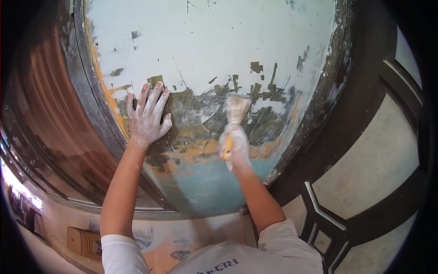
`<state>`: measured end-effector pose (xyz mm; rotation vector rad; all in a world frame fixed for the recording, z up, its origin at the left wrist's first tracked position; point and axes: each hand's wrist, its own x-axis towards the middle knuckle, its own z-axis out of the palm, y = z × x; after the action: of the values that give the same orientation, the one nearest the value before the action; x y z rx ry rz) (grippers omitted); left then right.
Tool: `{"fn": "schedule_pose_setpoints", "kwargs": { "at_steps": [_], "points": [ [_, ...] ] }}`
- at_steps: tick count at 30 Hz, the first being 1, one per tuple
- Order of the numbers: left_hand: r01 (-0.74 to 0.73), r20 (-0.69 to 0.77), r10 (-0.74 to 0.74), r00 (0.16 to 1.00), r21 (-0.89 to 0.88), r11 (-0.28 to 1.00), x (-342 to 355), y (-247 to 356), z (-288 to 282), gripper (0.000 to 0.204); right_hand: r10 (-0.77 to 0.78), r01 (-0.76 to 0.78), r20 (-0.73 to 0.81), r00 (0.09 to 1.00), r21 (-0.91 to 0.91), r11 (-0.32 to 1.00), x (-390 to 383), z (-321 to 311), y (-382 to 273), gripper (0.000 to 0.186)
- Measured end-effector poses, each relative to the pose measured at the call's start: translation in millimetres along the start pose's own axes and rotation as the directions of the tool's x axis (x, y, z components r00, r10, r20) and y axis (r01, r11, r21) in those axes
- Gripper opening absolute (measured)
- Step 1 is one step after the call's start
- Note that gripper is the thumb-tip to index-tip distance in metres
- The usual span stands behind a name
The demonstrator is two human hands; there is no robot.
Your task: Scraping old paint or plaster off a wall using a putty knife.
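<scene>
White-dusted left hand (148, 120) lies spread on the patchy, peeling pale-green wall (210, 45), near its left edge. The right hand (239, 145) grips a wide-bladed, yellow-handled scraper (238, 109).

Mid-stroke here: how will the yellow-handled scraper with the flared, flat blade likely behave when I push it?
The yellow-handled scraper is probably light, since the right grip alone holds it. Its flared blade may flex slightly at the wide end, though blur hides its thickness. White powder on that grip could make the handle a bit slippery.
</scene>
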<state>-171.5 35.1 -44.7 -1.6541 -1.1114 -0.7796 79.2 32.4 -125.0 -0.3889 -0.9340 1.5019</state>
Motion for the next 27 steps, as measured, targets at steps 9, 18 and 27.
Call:
{"fn": "schedule_pose_setpoints", "kwargs": {
  "at_steps": [9, 18, 27],
  "points": [
    [0.012, -0.007, -0.012, 1.0, 0.011, 1.0, -2.7, -0.9, 2.3, 0.062, -0.142, 0.142, -0.008, 0.99, -0.008, 0.99, -12.5, -11.7, 5.3, 0.024],
    [0.026, 0.01, -0.026, 1.0, 0.008, 1.0, -3.1, -0.9, 1.8, 0.062, -0.117, 0.126, -0.067, 0.991, 0.15, 0.981, -7.9, -17.8, 5.8, 0.027],
    [0.016, -0.002, -0.016, 1.0, 0.015, 1.0, -2.4, -0.3, 3.7, 0.061, -0.15, 0.145, 0.021, 0.989, 0.154, 0.977, -10.2, -19.2, 2.8, 0.021]
  ]
}}
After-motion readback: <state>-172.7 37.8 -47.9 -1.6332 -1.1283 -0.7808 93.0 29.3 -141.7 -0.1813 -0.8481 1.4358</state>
